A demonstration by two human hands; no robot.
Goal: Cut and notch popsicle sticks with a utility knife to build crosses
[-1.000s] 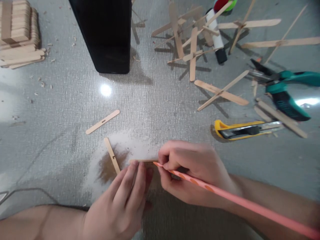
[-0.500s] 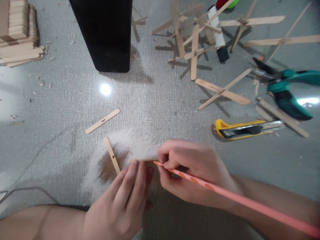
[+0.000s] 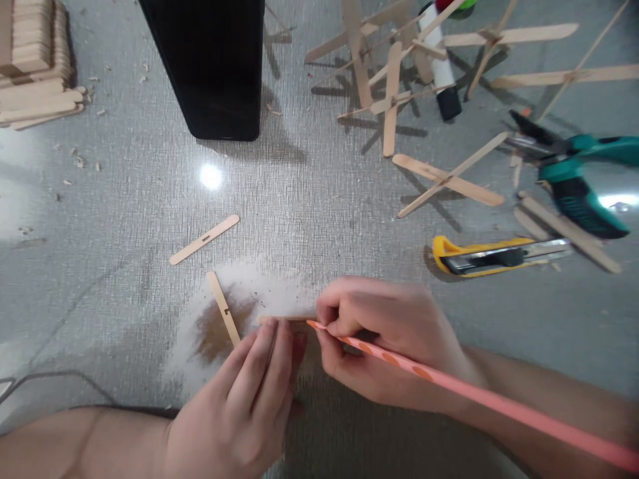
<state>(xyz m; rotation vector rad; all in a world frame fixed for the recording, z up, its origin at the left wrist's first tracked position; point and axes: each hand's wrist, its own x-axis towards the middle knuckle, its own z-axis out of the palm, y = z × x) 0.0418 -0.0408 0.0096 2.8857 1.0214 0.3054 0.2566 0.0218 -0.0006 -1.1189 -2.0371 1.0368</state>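
Observation:
My left hand [image 3: 244, 399] pinches a wooden craft stick [image 3: 299, 319], seen almost edge-on at the front of the table. In my right hand [image 3: 379, 339] is a pink pencil [image 3: 479, 394] with orange spots, its tip end close to that stick. Whether the tip touches the wood I cannot tell. Beside my left fingers lies a notched craft stick [image 3: 223, 306] across a brown and white dusty patch [image 3: 269, 283]. Farther back rests another stick with a small slot [image 3: 204, 240].
Behind stands a black phone-like slab [image 3: 214, 73]. To the right are a yellow box cutter [image 3: 489, 256], green-handled pliers [image 3: 574, 176] and several crossed-stick pieces [image 3: 442, 179]. Stacked craft sticks [image 3: 34, 53] sit at the back left. A cable [image 3: 74, 377] runs along the left.
Both hands stay almost in place, with the pencil tip still close to the stick. The view has shifted slightly, so the background items sit a little higher.

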